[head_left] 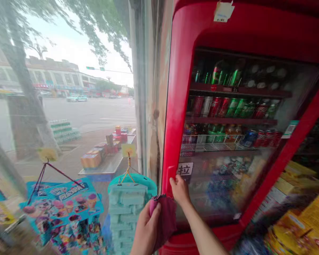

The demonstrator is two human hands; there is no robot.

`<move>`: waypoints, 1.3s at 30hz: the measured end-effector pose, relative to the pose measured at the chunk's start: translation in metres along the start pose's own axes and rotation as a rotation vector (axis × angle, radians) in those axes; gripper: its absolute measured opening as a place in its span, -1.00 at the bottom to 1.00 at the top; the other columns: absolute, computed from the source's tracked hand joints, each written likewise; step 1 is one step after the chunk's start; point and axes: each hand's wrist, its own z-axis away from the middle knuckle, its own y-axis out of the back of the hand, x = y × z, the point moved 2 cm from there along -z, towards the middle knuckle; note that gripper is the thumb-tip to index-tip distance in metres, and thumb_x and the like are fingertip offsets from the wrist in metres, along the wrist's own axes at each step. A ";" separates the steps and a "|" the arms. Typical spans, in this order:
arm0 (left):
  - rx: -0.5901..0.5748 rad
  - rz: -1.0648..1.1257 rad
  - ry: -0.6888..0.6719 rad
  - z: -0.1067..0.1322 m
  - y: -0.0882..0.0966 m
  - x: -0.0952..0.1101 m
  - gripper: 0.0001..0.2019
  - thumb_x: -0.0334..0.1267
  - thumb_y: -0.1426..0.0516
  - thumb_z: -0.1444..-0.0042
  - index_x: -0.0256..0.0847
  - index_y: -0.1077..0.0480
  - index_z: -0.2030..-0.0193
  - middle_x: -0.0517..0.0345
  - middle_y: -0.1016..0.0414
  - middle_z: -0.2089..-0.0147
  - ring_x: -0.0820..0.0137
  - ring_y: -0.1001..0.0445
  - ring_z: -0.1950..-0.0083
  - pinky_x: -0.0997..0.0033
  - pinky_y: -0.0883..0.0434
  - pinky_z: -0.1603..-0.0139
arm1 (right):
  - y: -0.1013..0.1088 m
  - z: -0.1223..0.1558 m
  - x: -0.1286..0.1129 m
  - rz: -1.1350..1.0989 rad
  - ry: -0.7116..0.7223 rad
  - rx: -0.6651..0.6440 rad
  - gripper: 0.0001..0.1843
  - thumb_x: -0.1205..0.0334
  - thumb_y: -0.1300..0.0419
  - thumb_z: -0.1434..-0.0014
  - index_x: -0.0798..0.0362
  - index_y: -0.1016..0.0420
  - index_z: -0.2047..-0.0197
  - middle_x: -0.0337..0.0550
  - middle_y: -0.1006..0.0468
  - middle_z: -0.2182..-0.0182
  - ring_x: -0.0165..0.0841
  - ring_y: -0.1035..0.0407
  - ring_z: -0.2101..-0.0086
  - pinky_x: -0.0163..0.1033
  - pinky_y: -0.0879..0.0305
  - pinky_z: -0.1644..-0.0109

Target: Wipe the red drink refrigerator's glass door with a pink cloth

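My left hand (146, 225) is closed round a bunched maroon cloth (166, 221), which hangs down in front of the fridge door's lower edge. To its right and a little higher, my right hand (180, 189) has its fingers curled at the recessed handle (171, 173) on the left side of a red drinks fridge (179, 88). The glass door looks closed. Just above my right hand, a white label (185, 169) with a black character is stuck on the glass. Behind the glass, cans (224, 106) and bottles stand on several shelves.
Left of the fridge is a clear window or curtain with a street beyond. In front of it hang blue ice-cream-picture snack packs (69, 202) and a teal plastic item (127, 209). Yellow packages (303, 226) are piled at the lower right. Boxes (91, 159) sit on a table outside.
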 end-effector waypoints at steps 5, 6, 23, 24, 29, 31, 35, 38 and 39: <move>0.038 0.000 -0.008 0.015 0.001 -0.003 -0.35 0.43 -0.32 -0.08 -0.24 -0.59 0.20 0.08 -0.60 0.19 0.20 -0.50 0.07 0.36 -0.49 0.02 | 0.000 -0.007 -0.006 0.033 -0.029 0.026 -0.71 0.23 -0.05 -0.50 0.03 -0.54 0.22 0.08 -0.74 0.23 -0.14 -0.62 0.19 -0.22 -0.25 0.16; 0.031 0.009 -0.004 0.019 0.001 -0.003 -0.36 0.41 -0.31 -0.10 -0.24 -0.59 0.20 0.08 -0.60 0.20 0.20 -0.51 0.07 0.36 -0.49 0.01 | 0.001 -0.007 -0.007 0.039 -0.033 0.027 -0.70 0.23 -0.04 -0.50 0.04 -0.55 0.21 0.11 -0.74 0.22 -0.13 -0.63 0.19 -0.21 -0.25 0.16; 0.117 0.124 0.074 0.029 -0.005 -0.007 -0.33 0.35 -0.41 0.01 -0.26 -0.64 0.05 0.02 -0.72 0.13 0.09 -0.64 -0.01 0.31 -0.55 -0.07 | 0.006 -0.005 -0.007 0.046 0.005 0.006 -0.74 0.24 -0.05 -0.52 0.04 -0.55 0.15 0.10 -0.74 0.17 -0.12 -0.63 0.12 -0.22 -0.28 0.13; 0.123 0.118 0.078 0.028 -0.004 -0.008 -0.32 0.34 -0.42 0.01 -0.26 -0.65 0.05 0.02 -0.73 0.12 0.09 -0.63 -0.02 0.30 -0.55 -0.08 | 0.005 -0.005 -0.007 0.042 0.008 0.008 -0.75 0.24 -0.06 -0.52 0.04 -0.55 0.14 0.10 -0.74 0.17 -0.12 -0.63 0.12 -0.22 -0.29 0.12; 0.156 0.079 0.098 0.018 0.007 -0.015 -0.28 0.34 -0.43 0.03 -0.26 -0.66 -0.04 0.00 -0.75 0.02 0.03 -0.64 -0.10 0.26 -0.56 -0.16 | 0.009 0.006 -0.001 0.026 0.034 0.020 -0.76 0.22 -0.04 -0.50 0.03 -0.54 0.11 0.08 -0.73 0.15 -0.13 -0.61 0.12 -0.21 -0.30 0.10; 0.129 0.075 0.142 0.011 0.013 -0.020 -0.26 0.35 -0.43 0.06 -0.26 -0.66 -0.05 -0.02 -0.75 -0.03 0.01 -0.65 -0.16 0.26 -0.57 -0.19 | 0.013 0.018 0.002 0.028 0.042 0.024 -0.74 0.18 -0.02 -0.50 0.02 -0.53 0.10 0.07 -0.72 0.15 -0.13 -0.60 0.12 -0.21 -0.30 0.09; 0.128 0.085 0.219 -0.002 0.022 -0.033 -0.23 0.38 -0.44 0.11 -0.24 -0.64 -0.04 -0.03 -0.76 -0.03 -0.02 -0.68 -0.16 0.21 -0.60 -0.17 | 0.027 0.049 0.010 0.015 0.071 0.036 -0.71 0.09 0.01 -0.52 -0.02 -0.50 0.12 0.02 -0.71 0.17 -0.11 -0.59 0.13 -0.19 -0.31 0.07; 0.142 0.083 0.214 -0.006 0.021 -0.035 -0.26 0.34 -0.45 0.08 -0.22 -0.63 -0.05 -0.01 -0.76 -0.04 0.00 -0.67 -0.19 0.23 -0.60 -0.19 | 0.042 0.076 0.015 -0.035 0.076 0.035 -0.69 0.04 0.01 -0.52 -0.05 -0.48 0.15 -0.04 -0.69 0.22 -0.12 -0.58 0.17 -0.17 -0.31 0.08; 0.149 0.085 0.211 -0.005 0.019 -0.033 -0.28 0.32 -0.44 0.06 -0.21 -0.63 -0.07 0.00 -0.76 -0.04 0.02 -0.68 -0.19 0.25 -0.60 -0.19 | 0.047 0.084 0.017 -0.054 0.067 0.032 -0.69 0.03 0.01 -0.53 -0.06 -0.48 0.14 -0.05 -0.68 0.22 -0.13 -0.58 0.17 -0.17 -0.31 0.07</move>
